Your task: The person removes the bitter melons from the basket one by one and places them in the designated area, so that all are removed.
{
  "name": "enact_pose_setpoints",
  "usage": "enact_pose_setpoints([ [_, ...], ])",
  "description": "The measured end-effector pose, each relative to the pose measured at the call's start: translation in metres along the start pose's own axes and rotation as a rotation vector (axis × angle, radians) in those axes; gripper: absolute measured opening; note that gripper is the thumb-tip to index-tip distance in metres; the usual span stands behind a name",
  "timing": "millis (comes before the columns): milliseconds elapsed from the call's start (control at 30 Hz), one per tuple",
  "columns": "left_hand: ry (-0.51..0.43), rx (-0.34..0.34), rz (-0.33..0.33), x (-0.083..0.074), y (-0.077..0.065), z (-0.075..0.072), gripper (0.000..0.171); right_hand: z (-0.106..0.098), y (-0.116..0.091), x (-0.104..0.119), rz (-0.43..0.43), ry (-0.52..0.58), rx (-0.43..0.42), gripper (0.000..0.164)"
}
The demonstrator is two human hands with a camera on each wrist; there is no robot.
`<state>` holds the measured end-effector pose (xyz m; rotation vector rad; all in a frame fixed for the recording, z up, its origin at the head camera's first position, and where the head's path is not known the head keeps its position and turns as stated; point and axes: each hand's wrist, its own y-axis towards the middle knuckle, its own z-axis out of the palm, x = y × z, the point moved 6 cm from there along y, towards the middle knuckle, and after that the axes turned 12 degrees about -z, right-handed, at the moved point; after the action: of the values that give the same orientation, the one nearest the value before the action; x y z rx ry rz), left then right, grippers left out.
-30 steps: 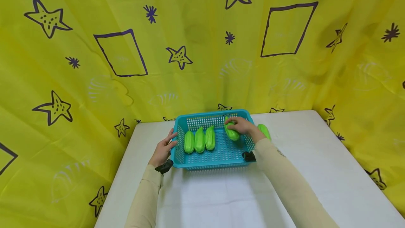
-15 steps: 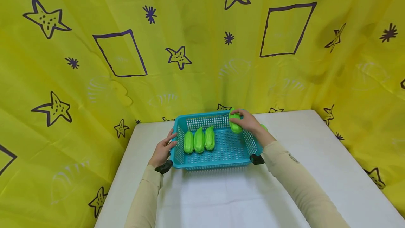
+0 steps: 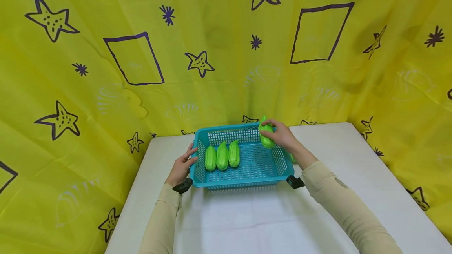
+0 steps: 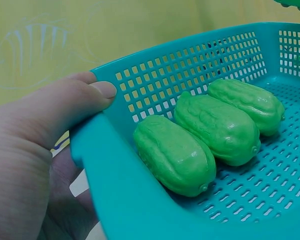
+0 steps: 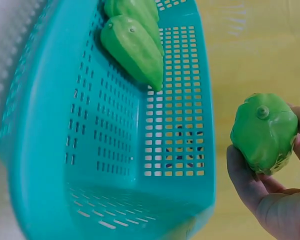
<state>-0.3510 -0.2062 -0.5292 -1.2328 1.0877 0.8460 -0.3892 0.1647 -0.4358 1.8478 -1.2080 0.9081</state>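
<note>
A turquoise plastic basket [image 3: 243, 184] with perforated walls stands on the table. My left hand [image 3: 181, 168] grips its left rim; in the left wrist view the thumb [image 4: 105, 90] lies over the rim and the fingers are outside. Inside, along the left part, lie three glossy green ridged gourds [image 3: 210, 158], side by side. My right hand [image 3: 282, 134] holds another green ridged gourd [image 5: 265, 131] between thumb and fingers, raised over the basket's back right corner. The blunt end with a small nub faces the right wrist camera.
The white table [image 3: 240, 222] extends in front of the basket and to both sides. A further green thing [image 3: 292, 158] shows just outside the right wall, mostly hidden by the right arm and basket. A yellow patterned curtain [image 3: 226, 89] stands close behind.
My right hand has lifted the gourd from inside the basket, up and rightward to the back right corner. My left hand and the three gourds stay put.
</note>
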Motion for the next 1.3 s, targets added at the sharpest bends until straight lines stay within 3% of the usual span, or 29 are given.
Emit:
enact_pose_setpoints([
  [433,0.013,0.005,0.027,0.004,0.005,-0.003,0.052,-0.005,-0.015,0.002,-0.019,0.003,0.003,0.043],
  [867,0.010,0.010,0.012,0.007,0.009,-0.003,0.052,-0.013,-0.033,-0.001,-0.025,0.021,-0.030,0.050],
  [1067,0.027,0.014,0.030,0.001,0.004,-0.002,0.052,-0.015,-0.042,0.016,-0.043,0.070,-0.013,0.048],
  [1300,0.008,0.011,0.015,0.003,0.003,-0.001,0.053,-0.016,-0.044,-0.007,-0.027,0.079,-0.015,0.053],
])
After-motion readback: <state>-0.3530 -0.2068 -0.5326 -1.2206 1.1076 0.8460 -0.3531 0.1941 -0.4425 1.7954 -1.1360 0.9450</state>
